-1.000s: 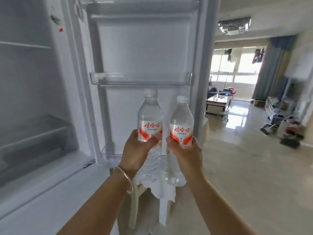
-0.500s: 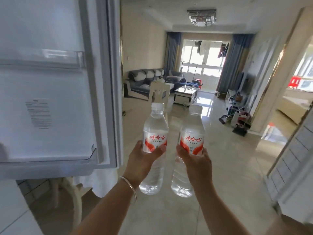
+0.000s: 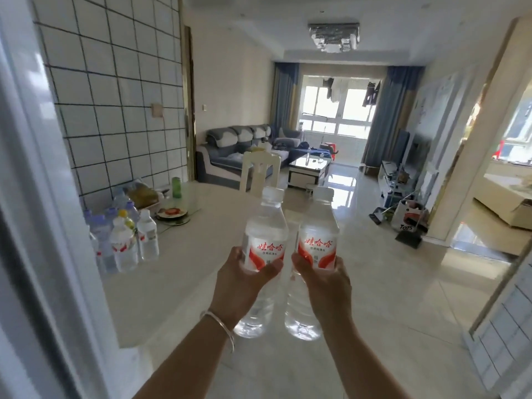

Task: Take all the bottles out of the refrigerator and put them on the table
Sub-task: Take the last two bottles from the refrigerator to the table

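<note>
Above the table, hands grip two bottles (labelled 娃哈哈)

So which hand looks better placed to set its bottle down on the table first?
Probably the left hand. Its bottle hangs on the table's side, nearer the group of bottles already standing there. The right hand holds its bottle farther toward the open floor.
</note>
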`<state>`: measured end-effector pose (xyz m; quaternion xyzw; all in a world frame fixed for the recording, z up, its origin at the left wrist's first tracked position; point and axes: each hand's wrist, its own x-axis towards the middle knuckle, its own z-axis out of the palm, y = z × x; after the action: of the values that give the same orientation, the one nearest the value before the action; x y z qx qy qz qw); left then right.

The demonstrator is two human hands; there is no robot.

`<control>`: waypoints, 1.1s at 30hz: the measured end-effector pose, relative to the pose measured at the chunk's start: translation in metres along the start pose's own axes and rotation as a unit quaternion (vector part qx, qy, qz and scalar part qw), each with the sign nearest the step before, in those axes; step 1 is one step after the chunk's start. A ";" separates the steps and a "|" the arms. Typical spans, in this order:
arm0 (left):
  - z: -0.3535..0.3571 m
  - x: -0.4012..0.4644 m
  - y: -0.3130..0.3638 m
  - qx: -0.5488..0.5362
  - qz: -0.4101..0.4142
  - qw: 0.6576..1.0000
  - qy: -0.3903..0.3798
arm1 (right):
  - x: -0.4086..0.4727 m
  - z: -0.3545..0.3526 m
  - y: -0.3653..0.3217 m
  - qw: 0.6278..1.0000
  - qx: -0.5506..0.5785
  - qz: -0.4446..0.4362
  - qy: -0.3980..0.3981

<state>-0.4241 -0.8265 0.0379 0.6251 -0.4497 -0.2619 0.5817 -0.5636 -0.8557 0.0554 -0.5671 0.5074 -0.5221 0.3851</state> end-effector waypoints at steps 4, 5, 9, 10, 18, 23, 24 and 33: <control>0.001 0.050 -0.020 0.014 -0.009 1.000 0.026 | 0.062 0.040 0.016 0.999 0.014 0.011 -0.030; 0.000 0.063 -0.026 0.012 -0.018 0.999 0.035 | 0.077 0.053 0.022 0.999 0.017 0.009 -0.041; -0.007 0.115 -0.054 -0.004 -0.053 0.995 0.087 | 0.135 0.108 0.041 0.995 0.019 0.008 -0.097; -0.010 0.129 -0.061 -0.008 -0.057 0.993 0.106 | 0.149 0.122 0.045 0.993 0.019 0.007 -0.113; -0.046 0.220 -0.120 -0.012 -0.104 0.955 0.277 | 0.233 0.243 0.069 0.956 0.048 0.006 -0.291; -0.082 0.243 -0.150 -0.013 -0.124 0.917 0.378 | 0.244 0.315 0.078 0.919 0.022 0.001 -0.393; -0.090 0.246 -0.157 -0.017 -0.130 0.909 0.395 | 0.245 0.328 0.080 0.913 0.016 -0.002 -0.407; -0.184 0.268 -0.221 -0.030 -0.172 0.848 0.501 | 0.223 0.454 0.100 0.868 -0.036 0.014 -0.495</control>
<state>-0.0882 -0.9864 -0.0886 0.7210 0.0251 -0.0225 0.6921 -0.1482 -1.1350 -0.0678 -0.7574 0.2764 -0.1486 0.5725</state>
